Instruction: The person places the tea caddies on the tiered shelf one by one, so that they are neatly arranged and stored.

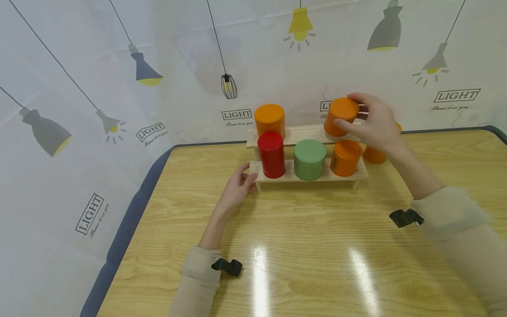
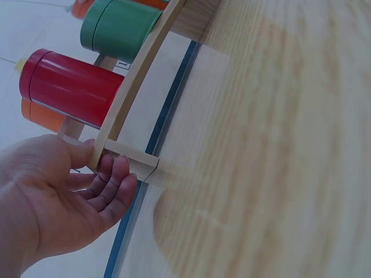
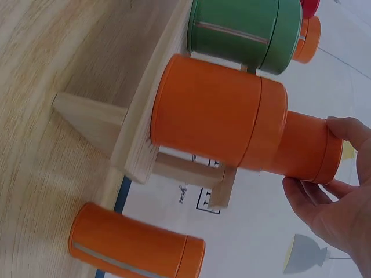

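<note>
My left hand (image 1: pixel 236 189) grips the left end of a two-tier wooden shelf (image 1: pixel 285 176); in the left wrist view its thumb lies on the lower board and its fingers curl at the end leg. My right hand (image 1: pixel 376 121) holds an orange canister (image 1: pixel 341 112) between thumb and fingers at the right of the upper tier, the canister tilted slightly in the head view. On the lower tier stand a red canister (image 1: pixel 271 156), a green canister (image 1: pixel 310 160) and another orange canister (image 1: pixel 346 159). A further orange canister (image 1: pixel 269 116) stands on the upper tier's left end.
One more orange canister (image 3: pixel 136 240) stands on the wooden table (image 1: pixel 317 246) just right of the shelf, partly behind the right wrist in the head view. A white sheet with printed lamps (image 1: pixel 190 88) hangs behind the table's dark blue edge.
</note>
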`<state>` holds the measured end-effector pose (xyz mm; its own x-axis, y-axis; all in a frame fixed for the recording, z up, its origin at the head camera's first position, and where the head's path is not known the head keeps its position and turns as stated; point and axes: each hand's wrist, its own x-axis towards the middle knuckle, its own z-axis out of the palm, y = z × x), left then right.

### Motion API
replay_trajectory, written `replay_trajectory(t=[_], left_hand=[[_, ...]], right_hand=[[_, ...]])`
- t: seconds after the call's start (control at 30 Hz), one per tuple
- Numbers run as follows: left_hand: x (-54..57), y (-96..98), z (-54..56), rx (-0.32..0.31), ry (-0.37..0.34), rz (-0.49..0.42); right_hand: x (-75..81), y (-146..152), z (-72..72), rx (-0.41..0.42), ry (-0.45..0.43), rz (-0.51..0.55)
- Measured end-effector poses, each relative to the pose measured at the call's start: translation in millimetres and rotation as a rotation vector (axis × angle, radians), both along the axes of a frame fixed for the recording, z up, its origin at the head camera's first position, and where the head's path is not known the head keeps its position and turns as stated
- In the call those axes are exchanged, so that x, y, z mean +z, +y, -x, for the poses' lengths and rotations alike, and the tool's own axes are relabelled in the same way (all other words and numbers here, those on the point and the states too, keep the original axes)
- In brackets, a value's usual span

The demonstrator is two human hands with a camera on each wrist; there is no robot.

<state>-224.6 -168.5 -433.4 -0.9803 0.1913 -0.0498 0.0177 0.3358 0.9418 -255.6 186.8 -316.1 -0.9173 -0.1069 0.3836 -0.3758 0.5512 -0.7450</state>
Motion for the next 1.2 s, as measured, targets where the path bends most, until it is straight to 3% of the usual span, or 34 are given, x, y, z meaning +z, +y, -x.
replay_trajectory(t=[0.3, 0.73, 0.8, 1.2], left_hand=[[-0.6, 0.2, 0.2, 0.009, 0.009, 0.011], [3.0, -0.1, -1.7, -0.001, -0.013, 0.008], [-1.8, -1.2, 0.2, 0.005, -0.004, 0.011], [-1.5, 0.1, 1.3, 0.02, -0.012, 0.023]], right_hand=[[-3.9, -21.4, 7.4, 0.061, -0.023, -0.017], [-9.0, -45.1, 22.2, 0.085, -0.102, -0.011], [-9.5, -48.7, 24.1, 0.09, -0.107, -0.009], [-14.8, -62.2, 32.4, 0.11, -0.122, 0.005]])
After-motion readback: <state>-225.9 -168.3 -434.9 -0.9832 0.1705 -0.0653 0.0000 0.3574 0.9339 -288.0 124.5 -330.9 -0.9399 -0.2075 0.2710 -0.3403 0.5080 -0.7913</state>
